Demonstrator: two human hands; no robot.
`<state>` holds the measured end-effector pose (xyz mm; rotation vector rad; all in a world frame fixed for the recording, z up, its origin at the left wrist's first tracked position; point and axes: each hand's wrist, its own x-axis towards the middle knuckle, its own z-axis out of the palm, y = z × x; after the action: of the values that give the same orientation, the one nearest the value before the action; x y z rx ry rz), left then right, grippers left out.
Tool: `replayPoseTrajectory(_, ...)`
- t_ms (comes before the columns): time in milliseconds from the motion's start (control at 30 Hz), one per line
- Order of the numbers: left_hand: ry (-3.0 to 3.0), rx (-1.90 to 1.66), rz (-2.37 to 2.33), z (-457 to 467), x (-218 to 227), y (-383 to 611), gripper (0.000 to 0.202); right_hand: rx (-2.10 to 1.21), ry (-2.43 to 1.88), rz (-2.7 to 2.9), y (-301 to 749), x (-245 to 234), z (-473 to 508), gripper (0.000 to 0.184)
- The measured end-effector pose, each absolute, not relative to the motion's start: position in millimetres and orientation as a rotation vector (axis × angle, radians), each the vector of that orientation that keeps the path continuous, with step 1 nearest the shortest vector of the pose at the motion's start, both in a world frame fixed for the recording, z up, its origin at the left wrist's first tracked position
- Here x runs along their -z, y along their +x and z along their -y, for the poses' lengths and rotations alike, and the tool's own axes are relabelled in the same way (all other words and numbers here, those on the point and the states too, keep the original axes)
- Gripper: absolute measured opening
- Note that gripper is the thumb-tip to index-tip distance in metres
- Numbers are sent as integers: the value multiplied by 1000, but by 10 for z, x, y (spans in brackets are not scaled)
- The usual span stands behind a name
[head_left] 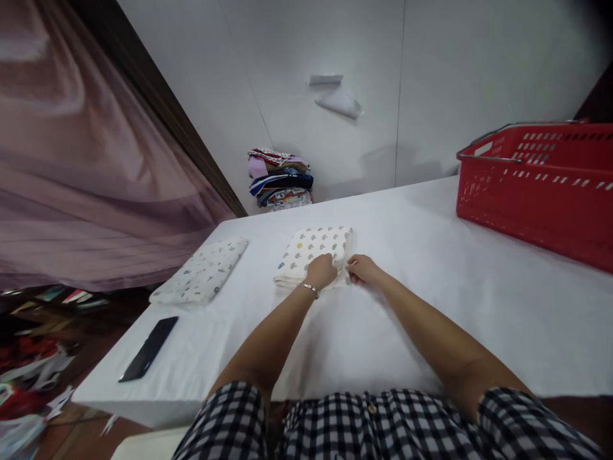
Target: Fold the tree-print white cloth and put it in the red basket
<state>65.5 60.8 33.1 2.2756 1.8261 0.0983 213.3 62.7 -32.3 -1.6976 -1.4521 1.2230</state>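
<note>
A folded white cloth with small coloured prints [313, 248] lies on the white table [431, 300] in front of me. My left hand [320, 270], a bracelet at its wrist, rests curled on the cloth's near edge. My right hand [361, 268] pinches the cloth's near right corner with closed fingers. Both forearms reach out from checked sleeves.
A second folded printed cloth [202, 271] lies at the left, with a black phone [149, 348] near the table's left front edge. A red plastic basket [541, 185] stands at the right. A stack of folded clothes [280, 180] sits at the back by the wall. A pink curtain [86, 160] hangs left.
</note>
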Motion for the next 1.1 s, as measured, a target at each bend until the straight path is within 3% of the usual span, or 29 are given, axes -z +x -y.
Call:
replayPoseTrajectory(100,2216,-152,-1815,-689,-344,580,24,-1180,-1699,1428,2106,336,-549,21)
replayPoseTrajectory(267,2101,-270,-1806,-719,-359,474,35,-969,-1709,1444,2084,292,-510,6)
replayPoseTrajectory(500,2021,-355,-1784,-680,-361,443,33,-1018,-1733,1506,1994,264,-602,31)
replayPoseTrajectory(900,1992,-410,-1716,-682,-379,406,27,-1052,-1802,1475,2041,190,-707,27)
replayPoseTrajectory(1100,1993,-432,-1681,-691,-322,386,24,-1256,-1781,1424,1983,190,-741,31)
